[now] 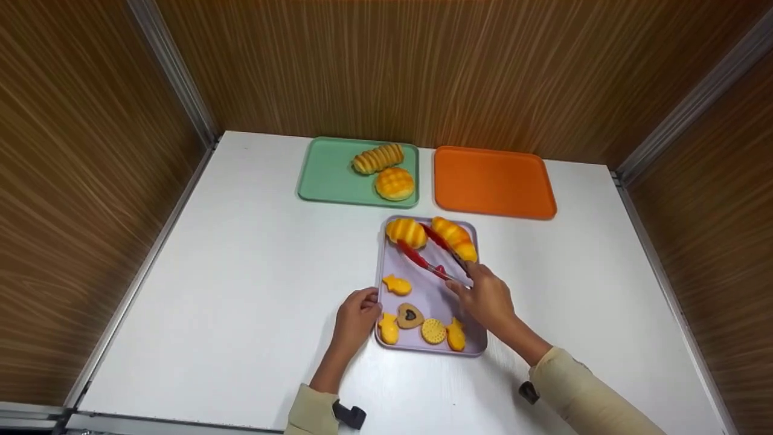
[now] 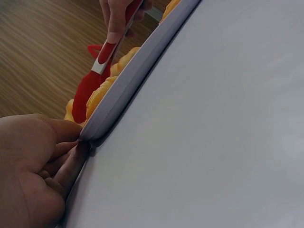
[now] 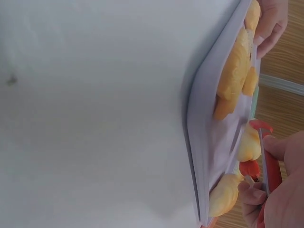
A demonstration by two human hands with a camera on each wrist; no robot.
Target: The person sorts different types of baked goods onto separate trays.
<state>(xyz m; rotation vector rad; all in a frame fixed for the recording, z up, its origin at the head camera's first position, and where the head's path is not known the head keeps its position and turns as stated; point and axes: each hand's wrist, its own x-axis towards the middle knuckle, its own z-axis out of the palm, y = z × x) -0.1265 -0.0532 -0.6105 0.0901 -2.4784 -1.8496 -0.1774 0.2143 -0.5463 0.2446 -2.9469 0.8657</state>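
Note:
My right hand (image 1: 488, 300) grips red-tipped tongs (image 1: 416, 255) over the lilac tray (image 1: 426, 284). The spread tips sit at the lower right side of a striped bread roll (image 1: 405, 232). To the right of the tips lies a toy croissant (image 1: 455, 238). My left hand (image 1: 357, 319) pinches the tray's left rim, thumb above and fingers beneath in the left wrist view. Nearer to me the tray bears several fish-shaped pieces (image 1: 397, 285), a heart-shaped cookie (image 1: 409, 316) and a round dotted biscuit (image 1: 433, 331).
Behind the lilac tray stands a green tray (image 1: 329, 175) with a ridged long bread (image 1: 378, 159) and a round bun (image 1: 395, 183) on it. An orange tray (image 1: 492, 181) lies to its right. Wood-grain panels (image 1: 386, 72) enclose the white table (image 1: 241, 272) at the back and sides.

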